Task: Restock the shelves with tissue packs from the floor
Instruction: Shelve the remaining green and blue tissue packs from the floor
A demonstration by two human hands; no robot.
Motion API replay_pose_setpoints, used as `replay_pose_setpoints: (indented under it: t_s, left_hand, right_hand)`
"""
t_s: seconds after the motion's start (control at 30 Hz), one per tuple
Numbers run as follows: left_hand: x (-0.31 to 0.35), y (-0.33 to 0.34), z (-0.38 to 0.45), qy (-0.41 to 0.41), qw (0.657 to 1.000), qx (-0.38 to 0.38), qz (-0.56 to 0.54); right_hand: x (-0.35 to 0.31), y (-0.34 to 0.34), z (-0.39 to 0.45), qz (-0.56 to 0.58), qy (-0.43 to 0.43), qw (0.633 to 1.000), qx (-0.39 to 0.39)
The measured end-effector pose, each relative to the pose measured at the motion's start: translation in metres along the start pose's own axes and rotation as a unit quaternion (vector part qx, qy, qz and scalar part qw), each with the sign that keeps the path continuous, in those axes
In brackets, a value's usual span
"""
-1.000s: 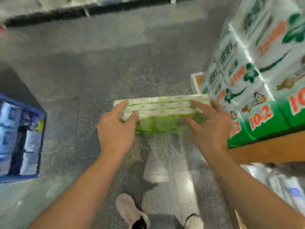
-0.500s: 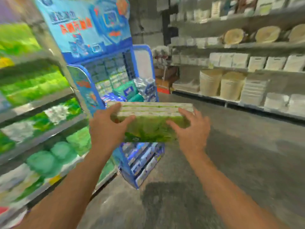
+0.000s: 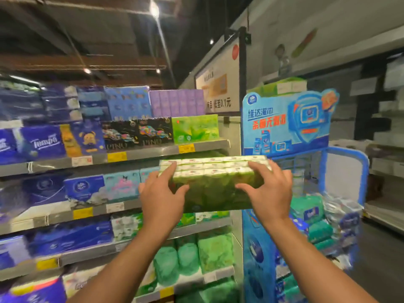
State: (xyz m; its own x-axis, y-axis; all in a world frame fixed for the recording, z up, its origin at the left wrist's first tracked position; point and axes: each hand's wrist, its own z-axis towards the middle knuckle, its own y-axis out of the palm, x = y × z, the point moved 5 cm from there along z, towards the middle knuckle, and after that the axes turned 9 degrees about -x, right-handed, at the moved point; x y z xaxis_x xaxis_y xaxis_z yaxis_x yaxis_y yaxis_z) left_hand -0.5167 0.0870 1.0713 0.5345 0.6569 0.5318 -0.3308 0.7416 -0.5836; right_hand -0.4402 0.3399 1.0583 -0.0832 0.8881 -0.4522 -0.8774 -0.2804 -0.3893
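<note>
The person is carrying a green tissue pack (image 3: pixel 215 184) at chest height toward the shelves (image 3: pixel 140 152), which are standing at 9 to 11 o'clock. The pack is riding near frame centre, in front of the gap under the upper shelf edge, right of the pale-blue packs (image 3: pixel 121 185).

Procedure, as judged: keep the pack level, align its long side with the shelf edge, and slide it in flat beneath the green boxed pack (image 3: pixel 194 130) at 12 o'clock. Avoid snagging the blue display stand (image 3: pixel 286 121) at 2 o'clock.

Hand pose: the left hand (image 3: pixel 162 196) is clamping the pack's left end, thumb on the front face, fingers curling over the top. The right hand (image 3: pixel 267 193) is mirroring it on the right end, fingers spread and bent over the top edge. Both forearms are extending upward and forward, converging on the pack.
</note>
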Motion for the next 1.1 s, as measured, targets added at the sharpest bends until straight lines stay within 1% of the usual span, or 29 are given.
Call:
replay_pose_setpoints:
  t_s: [0.13,0.37,0.53,0.63,0.77,0.87,0.93,1.0,1.1]
  left_hand:
    - [-0.02,0.01,0.059,-0.008,0.999,0.03,0.029]
    - [-0.021,0.064,0.205,0.016,0.995,0.082,0.053]
    - [-0.012,0.105,0.313,0.027,0.993,0.085,0.077]
    - [-0.017,0.126,0.363,0.037,0.991,0.085,0.094]
    - [-0.034,0.159,0.402,0.03,0.989,0.052,0.138]
    - [-0.051,0.178,0.417,0.012,0.988,0.027,0.148]
    - [-0.062,0.189,0.417,0.007,0.985,0.006,0.175]
    - [-0.071,0.197,0.419,0.015,0.978,0.009,0.209]
    - [-0.075,0.202,0.42,0.043,0.97,0.043,0.234]
  right_hand:
    - [0.001,0.059,0.058,0.021,-0.028,0.999,0.015]
    - [0.037,0.146,0.191,0.059,-0.069,0.994,0.065]
    - [0.065,0.201,0.283,0.077,-0.04,0.994,0.07]
    - [0.074,0.231,0.326,0.076,-0.027,0.995,0.065]
    - [0.085,0.271,0.355,0.064,0.003,0.997,0.036]
    - [0.094,0.306,0.363,0.052,0.023,0.998,0.01]
    - [0.1,0.325,0.359,0.045,0.031,0.999,-0.006]
    - [0.106,0.341,0.359,0.051,0.036,0.998,-0.012]
    - [0.11,0.353,0.367,0.067,0.035,0.997,-0.017]
